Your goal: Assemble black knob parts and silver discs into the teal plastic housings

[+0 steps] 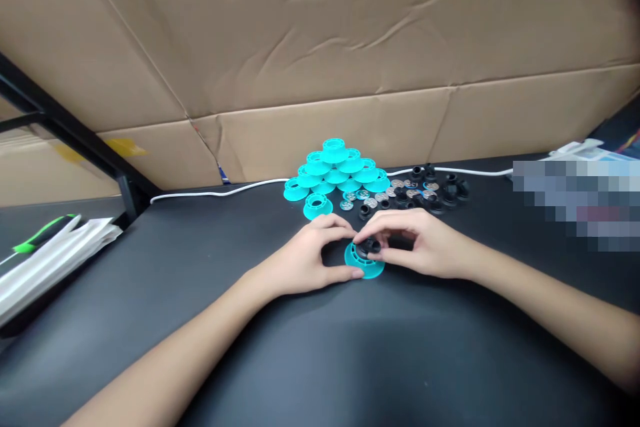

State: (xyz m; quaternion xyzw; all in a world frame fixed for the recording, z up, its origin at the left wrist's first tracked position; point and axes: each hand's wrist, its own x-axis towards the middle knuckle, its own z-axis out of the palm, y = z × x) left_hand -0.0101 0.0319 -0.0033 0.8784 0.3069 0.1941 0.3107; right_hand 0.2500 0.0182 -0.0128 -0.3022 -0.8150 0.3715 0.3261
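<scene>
A turquoise flared plastic ring point(367, 271) rests on the black table in front of me. My left hand point(320, 250) grips its left side between thumb and fingers. My right hand point(425, 243) pinches a small black plastic part point(369, 247) at the ring's centre opening; whether it is seated there I cannot tell. Just beyond my left hand stands another single turquoise ring point(318, 205). Further back, several more turquoise rings point(334, 167) are piled in a pyramid. Loose black parts point(450, 190) and round metallic discs point(371, 203) lie beyond my right hand.
A white cable point(240, 188) runs along the back of the table, below a cardboard wall point(320, 80). On the left are a black metal frame point(75, 120), a green-and-black screwdriver point(47, 235) and white sheets point(60, 267). A blurred-out patch covers items at the right.
</scene>
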